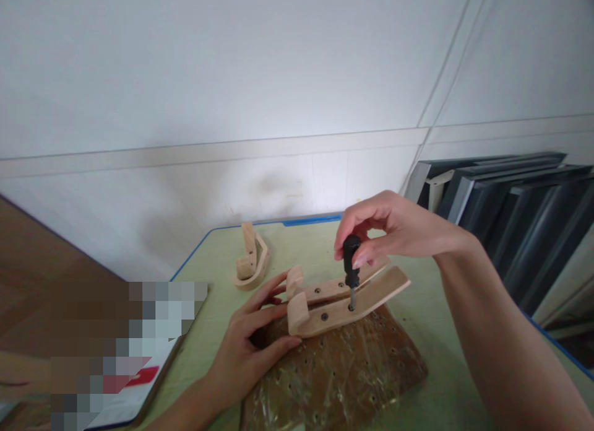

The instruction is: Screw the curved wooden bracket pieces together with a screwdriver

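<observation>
Head view: a seated or standing worker's two hands and a screwdriver over a pair of pale wooden hooks. The right hand (385, 226) holds the black-handled screwdriver (352, 264) nearly upright, thumb and fingertips clamped on its handle; the blade meets a dark screw hole in the near wooden hook (338, 313), partway along its flat shank. A second dark screw (324, 317) sits closer to the curled end. The left hand (253, 339) lies at that curled end — thumb along the lower edge, forefinger on the opposite side, the two closed about the wood — while its other fingers reach toward the far wooden hook (329, 288), which lies alongside; their exact contact I cannot tell.

The near hook rests on a brown board (343, 381), pitted with small holes and covered with clear, shiny film. Beneath is a pale green table (208, 313) with blue edging. Toward its back stand further wooden pieces (262, 267), near the white wall (232, 65). Dark panels (501, 208) lean in a row at the right.
</observation>
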A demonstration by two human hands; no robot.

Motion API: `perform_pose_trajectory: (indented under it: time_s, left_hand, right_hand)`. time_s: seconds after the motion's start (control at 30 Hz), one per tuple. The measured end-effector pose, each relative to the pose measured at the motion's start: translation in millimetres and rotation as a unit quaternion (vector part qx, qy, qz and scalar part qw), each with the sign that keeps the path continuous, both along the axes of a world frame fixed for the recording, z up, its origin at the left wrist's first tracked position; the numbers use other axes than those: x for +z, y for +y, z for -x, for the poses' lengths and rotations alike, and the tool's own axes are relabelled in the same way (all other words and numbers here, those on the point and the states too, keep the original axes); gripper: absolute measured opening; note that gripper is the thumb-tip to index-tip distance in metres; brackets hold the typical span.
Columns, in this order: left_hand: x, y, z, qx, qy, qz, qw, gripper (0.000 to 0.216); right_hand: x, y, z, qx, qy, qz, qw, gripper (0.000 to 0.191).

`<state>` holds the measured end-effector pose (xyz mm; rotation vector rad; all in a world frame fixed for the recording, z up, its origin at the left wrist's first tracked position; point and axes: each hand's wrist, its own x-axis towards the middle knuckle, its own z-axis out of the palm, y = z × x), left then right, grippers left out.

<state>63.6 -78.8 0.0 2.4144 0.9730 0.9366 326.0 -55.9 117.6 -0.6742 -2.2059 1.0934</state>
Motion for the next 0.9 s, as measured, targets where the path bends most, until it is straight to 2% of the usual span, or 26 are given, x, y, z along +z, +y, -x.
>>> perform_pose_trajectory:
  time_s: [0.37,0.67,0.9]
  left_hand:
    - [5.7,-4.3,0.7,0.002,-0.011,0.016,1.0,0.027]
    - [7.8,-5.3,2.2,0.001,-0.012,0.026,1.0,0.027]
    - [7.4,-6.2,1.6,-0.002,-0.018,0.024,1.0,0.026]
  right_hand:
    - [-15.7,-11.4,6.9,-0.078,0.083,0.056,0.992,0.016]
    - [-24.7,-19.9,7.1,-0.162,0.115,0.018,0.98,0.016]
    - [-35.3,-23.5,10.7,-0.305,0.139,-0.012,0.942,0.029]
